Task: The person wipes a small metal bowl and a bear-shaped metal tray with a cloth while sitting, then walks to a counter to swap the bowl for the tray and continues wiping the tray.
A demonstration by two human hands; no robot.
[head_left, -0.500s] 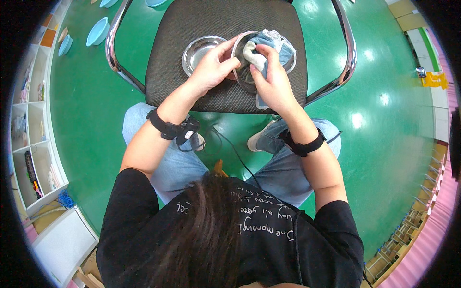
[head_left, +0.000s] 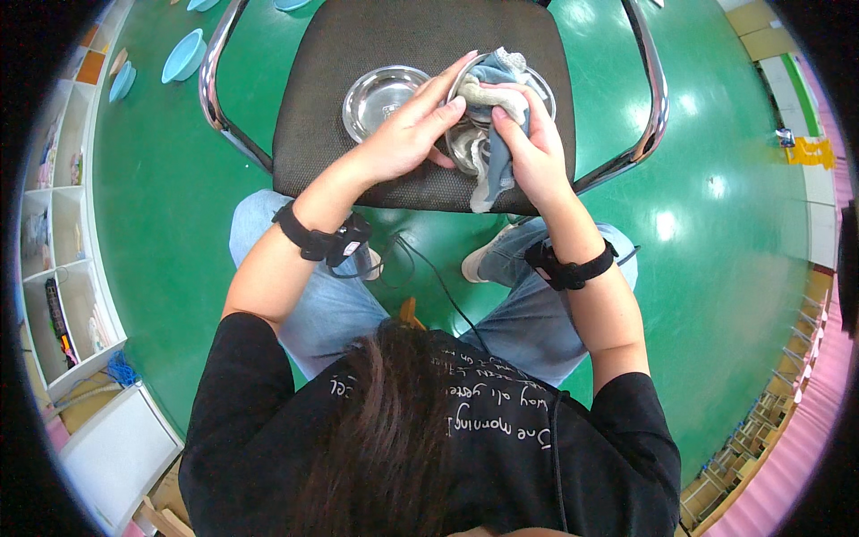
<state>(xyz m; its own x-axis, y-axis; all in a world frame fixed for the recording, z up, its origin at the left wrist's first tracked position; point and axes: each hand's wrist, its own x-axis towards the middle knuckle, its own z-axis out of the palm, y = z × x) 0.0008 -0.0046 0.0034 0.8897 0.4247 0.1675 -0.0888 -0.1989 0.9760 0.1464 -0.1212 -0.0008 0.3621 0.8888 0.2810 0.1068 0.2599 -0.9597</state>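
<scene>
Hands [head_left: 403,136] [head_left: 540,154] gripping limp blue-grey cloth [head_left: 501,167], shiny rounded metal bowl [head_left: 462,150]

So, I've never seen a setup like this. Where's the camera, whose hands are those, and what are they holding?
There's no robot here: a person is working with two bare hands. The camera sits on that person's head and looks down; its wide fisheye lens bends straight edges near the rim. Each forearm wears a strap: one black strap on the left, another on the right.

The work surface is a dark mesh chair seat. Toward its left side lies a shiny, round metal dish. The left hand holds a shiny, round metal bowl, tilted. The right hand grips a soft blue-grey and whitish cloth against it. Behind the cloth, part of another shiny metal rim shows; the rest is hidden.
</scene>
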